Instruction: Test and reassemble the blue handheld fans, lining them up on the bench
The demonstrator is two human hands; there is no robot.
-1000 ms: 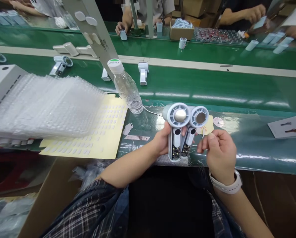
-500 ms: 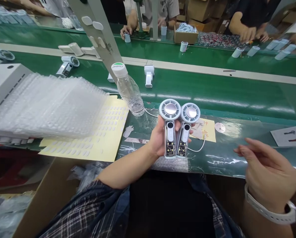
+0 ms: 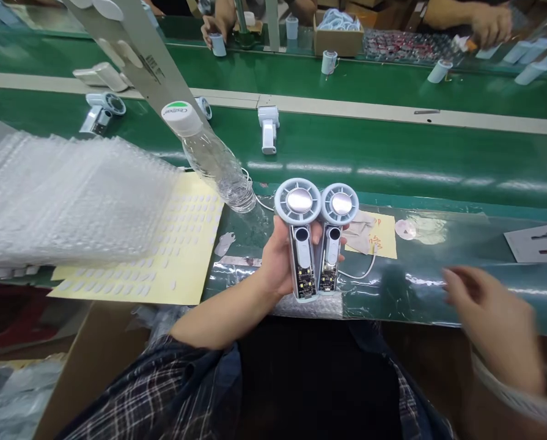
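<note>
From the head view, the left hand (image 3: 280, 260) is gripping two small handheld fans (image 3: 316, 235) side by side, fingers wrapped around both handles so the round heads are standing up and pointing away from the person. The fans are being held just above the near edge of the green worktop (image 3: 438, 177), with the open lower ends of the handles showing circuit boards (the covers there are off). The right hand (image 3: 493, 321) is hovering well to the right of the fans, blurred, holding nothing, its fingers loosely spread and pointing left.

A clear water bottle (image 3: 211, 160) with a white cap is standing just left of the fans, beside a yellow sheet of small white pads (image 3: 181, 244). A stack of bubble-wrap bags (image 3: 66, 195) is lying further left, overlapping that sheet. A yellow note (image 3: 383, 235) and a thin white cable (image 3: 362, 272) are lying on the worktop right behind the fans. More fan bodies (image 3: 267, 128) are resting on the belt beyond, and other people's hands (image 3: 486, 21) are working at the far side.
</note>
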